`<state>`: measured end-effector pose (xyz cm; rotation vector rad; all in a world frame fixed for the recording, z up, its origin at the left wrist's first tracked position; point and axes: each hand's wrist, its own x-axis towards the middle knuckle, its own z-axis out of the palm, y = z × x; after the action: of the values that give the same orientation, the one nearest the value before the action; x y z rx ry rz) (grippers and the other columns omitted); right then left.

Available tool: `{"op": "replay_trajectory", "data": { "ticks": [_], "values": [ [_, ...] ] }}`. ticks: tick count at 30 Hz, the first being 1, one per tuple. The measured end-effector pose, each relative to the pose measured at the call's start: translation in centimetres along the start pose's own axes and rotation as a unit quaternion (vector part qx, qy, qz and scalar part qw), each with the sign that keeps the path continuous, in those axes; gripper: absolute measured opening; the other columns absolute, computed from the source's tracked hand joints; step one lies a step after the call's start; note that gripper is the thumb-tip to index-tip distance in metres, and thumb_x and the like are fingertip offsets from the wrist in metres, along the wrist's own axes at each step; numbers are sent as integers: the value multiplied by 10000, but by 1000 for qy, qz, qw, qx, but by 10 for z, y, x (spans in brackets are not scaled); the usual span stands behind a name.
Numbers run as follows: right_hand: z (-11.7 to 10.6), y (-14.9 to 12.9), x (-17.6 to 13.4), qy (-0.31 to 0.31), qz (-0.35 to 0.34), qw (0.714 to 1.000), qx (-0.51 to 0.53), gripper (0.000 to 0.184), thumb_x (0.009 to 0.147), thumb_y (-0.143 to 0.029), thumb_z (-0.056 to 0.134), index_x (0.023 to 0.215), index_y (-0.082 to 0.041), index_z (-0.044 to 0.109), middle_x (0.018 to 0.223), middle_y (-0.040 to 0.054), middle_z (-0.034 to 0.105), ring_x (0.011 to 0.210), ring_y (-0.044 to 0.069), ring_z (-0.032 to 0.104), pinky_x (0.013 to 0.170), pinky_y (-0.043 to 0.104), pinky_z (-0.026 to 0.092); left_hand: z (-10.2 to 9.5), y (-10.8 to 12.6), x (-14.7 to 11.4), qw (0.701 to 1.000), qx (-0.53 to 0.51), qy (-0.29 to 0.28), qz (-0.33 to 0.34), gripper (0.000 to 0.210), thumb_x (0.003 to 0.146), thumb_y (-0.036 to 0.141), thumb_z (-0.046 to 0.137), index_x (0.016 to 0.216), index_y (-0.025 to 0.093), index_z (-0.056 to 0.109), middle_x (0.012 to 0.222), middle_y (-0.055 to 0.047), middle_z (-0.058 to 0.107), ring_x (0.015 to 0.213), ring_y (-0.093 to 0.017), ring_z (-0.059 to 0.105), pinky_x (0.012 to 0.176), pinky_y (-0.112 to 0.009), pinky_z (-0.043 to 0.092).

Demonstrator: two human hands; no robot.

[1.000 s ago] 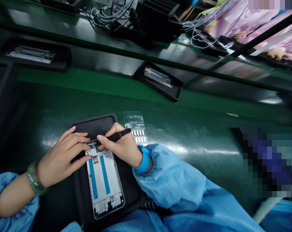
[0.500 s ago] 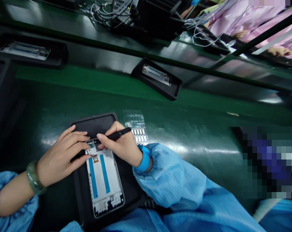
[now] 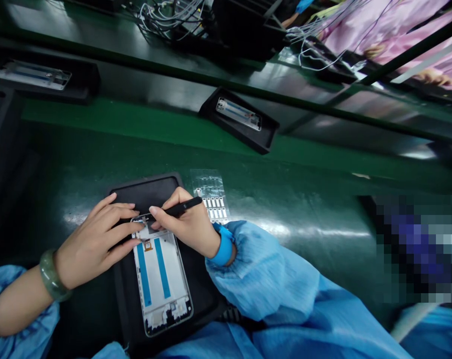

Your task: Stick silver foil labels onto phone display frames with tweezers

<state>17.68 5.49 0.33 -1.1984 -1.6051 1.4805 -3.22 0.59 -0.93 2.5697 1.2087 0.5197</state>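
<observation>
- The green workbench (image 3: 304, 184) spreads out on all sides of the phone frame; its glossy top could let things slide if a forearm knocked them.
- The black tray (image 3: 149, 192) lies beneath the phone frame and reaches beyond its far end. A bump against the tray would probably jolt the whole job.
- The phone frame (image 3: 155, 279), the landmark here, rests on that tray between and below the two hands, inner side up. It might twist if the tool pushed harder than the other hand braces.
- The left hand (image 3: 93, 242) is at the frame's upper left edge, fingers spread and touching it, with nothing visibly gripped; how firmly it presses cannot be told. Too light a touch could let the frame shift.
- The right hand (image 3: 190, 224) is over the frame's upper right corner, pinching the tool between thumb and fingers.
- The clear sheet (image 3: 207, 178) with small white pieces lies beyond the frame to the right, just past the right hand, where a stray knuckle might drag it.
- The black pen-like tool (image 3: 186, 205) slants down to the frame's top end; its tip is hard to make out. A slip could scratch the small parts there.
- The orange-brown piece (image 3: 148, 247) sits in the frame's upper part, close to the left thumb, which might snag it.
</observation>
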Motion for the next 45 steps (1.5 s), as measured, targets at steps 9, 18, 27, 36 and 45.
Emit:
{"op": "replay_trajectory", "data": {
  "ticks": [9,18,27,36,45],
  "values": [
    [0,1,0,6,-18,999,-28,269,774,-383,645,708,-195,465,577,1,665,569,147,680,499,205,492,0,1,2,1000,27,3,14,297,858,212,518,1151,236,558,1118,-64,558,1143,-210,490,1081,-510,271],
    [0,0,0,8,-14,1000,1,269,745,-357,682,700,-193,474,559,-12,660,540,131,666,500,200,501,-1,1,2,1000,0,-5,-8,241,861,274,522,1090,209,556,1078,-43,577,1139,-187,491,1105,-493,239],
    [0,0,0,9,-8,1000,0,288,743,-387,677,704,-195,467,561,-20,656,536,126,663,507,203,506,0,1,2,1000,-2,0,-8,257,858,253,523,1109,212,556,1100,-46,574,1150,-190,485,1102,-497,243],
    [0,-1,1,-1,-4,1000,-15,299,746,-413,665,707,-195,464,575,-7,662,547,137,666,511,217,511,0,1,2,1000,3,2,-7,288,853,238,523,1137,254,570,1117,-48,578,1137,-214,502,1086,-523,263],
    [-2,2,2,-10,-47,996,-75,266,775,-387,641,700,-199,468,603,-10,636,594,139,665,527,233,496,-3,9,4,998,55,-15,-10,306,877,236,480,1172,244,560,1123,-66,585,1141,-225,507,1079,-524,279]
  ]
}}
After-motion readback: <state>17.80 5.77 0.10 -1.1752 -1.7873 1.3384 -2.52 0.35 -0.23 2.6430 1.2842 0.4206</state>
